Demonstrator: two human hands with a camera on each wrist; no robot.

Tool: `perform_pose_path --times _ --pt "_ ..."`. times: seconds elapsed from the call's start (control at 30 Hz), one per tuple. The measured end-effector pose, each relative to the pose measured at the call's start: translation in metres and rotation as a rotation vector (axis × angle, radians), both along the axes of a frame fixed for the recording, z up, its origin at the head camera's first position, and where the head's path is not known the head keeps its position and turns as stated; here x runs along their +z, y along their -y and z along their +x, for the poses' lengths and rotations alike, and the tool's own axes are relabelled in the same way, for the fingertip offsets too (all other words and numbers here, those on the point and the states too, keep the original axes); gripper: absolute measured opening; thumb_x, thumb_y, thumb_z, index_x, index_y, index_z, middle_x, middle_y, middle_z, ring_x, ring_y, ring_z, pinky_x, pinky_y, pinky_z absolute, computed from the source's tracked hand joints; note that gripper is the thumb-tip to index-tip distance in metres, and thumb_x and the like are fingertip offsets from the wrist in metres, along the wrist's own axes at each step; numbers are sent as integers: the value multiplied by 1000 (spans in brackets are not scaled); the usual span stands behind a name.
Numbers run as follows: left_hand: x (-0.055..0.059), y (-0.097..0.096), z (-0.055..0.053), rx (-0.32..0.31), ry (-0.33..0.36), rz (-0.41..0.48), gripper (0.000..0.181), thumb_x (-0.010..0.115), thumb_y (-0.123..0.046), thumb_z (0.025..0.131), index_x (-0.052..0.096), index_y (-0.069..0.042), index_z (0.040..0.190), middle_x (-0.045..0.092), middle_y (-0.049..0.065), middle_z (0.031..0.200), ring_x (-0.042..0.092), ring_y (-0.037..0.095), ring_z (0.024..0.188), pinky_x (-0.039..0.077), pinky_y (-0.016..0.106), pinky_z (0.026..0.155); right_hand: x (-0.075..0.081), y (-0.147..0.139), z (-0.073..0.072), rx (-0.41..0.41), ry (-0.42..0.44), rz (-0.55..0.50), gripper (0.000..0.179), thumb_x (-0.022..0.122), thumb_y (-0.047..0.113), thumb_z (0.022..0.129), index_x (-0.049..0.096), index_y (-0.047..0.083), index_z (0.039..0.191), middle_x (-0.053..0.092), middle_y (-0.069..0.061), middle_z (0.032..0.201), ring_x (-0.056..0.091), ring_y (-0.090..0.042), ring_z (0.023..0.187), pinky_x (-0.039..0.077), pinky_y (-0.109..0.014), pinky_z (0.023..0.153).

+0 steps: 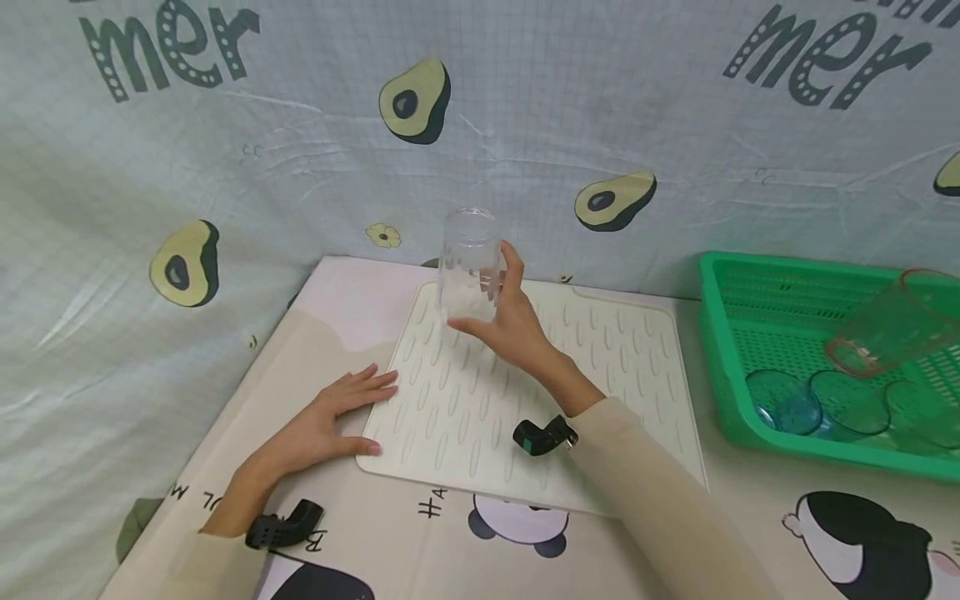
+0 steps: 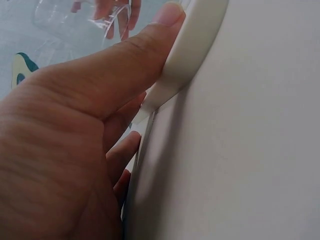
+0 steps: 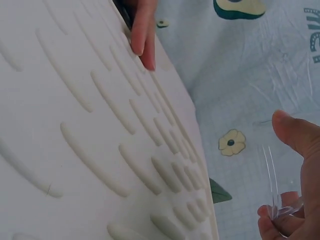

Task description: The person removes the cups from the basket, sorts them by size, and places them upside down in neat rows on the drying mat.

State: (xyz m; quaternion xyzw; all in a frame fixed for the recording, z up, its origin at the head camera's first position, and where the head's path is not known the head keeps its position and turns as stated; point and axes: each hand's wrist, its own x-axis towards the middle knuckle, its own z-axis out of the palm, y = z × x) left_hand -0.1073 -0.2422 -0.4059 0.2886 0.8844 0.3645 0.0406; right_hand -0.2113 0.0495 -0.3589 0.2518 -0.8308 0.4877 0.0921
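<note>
My right hand (image 1: 512,321) grips a clear drinking glass (image 1: 467,267) between thumb and fingers over the far left part of a white ridged drying mat (image 1: 480,400). In the right wrist view, the see-through glass (image 3: 272,175) appears apart from the mat (image 3: 100,125); I cannot tell which end is its mouth. My left hand (image 1: 330,421) lies at the mat's left edge with its fingers extended. The left wrist view has that hand's thumb (image 2: 135,55) against the mat's raised edge (image 2: 195,45).
On the right stands a green plastic basket (image 1: 712,350). A reddish transparent tumbler (image 1: 885,325) leans inside it, beside a blue glass (image 1: 795,408) and other tinted glasses. Behind the mat hangs a pale avocado-print cloth (image 1: 517,150). A patterned cloth (image 1: 420,550) covers the table.
</note>
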Motion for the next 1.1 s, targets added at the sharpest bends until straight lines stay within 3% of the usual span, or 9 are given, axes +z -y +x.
perform_pose_path --times 0.43,0.67,0.9,1.1 --pt "-2 2 2 4 -7 -5 75 80 -36 75 51 -12 139 40 2 149 20 31 142 5 34 116 -13 22 -13 -11 5 -37 117 81 30 78 -12 34 149 39 -21 134 53 -40 115 50 -51 85" --pt "-1 -1 0 -8 2 2 74 80 -36 75 51 -13 140 40 2 149 20 31 142 7 41 116 -23 24 -16 -76 52 40 118 80 34 78 -15 37 148 33 -20 143 56 -37 105 50 -50 75" --pt "0 -2 -1 8 26 -18 76 81 -38 74 51 -14 140 39 0 150 18 28 143 6 43 116 -34 28 -23 -118 61 0 117 79 35 79 -14 36 149 15 -16 155 36 -35 132 44 -58 92" --pt "0 0 1 10 28 -21 76 81 -37 74 51 -13 140 39 1 150 18 29 143 5 37 116 -42 38 -26 -176 94 -6 117 79 37 79 -15 39 148 26 -16 146 54 -40 103 47 -55 86"
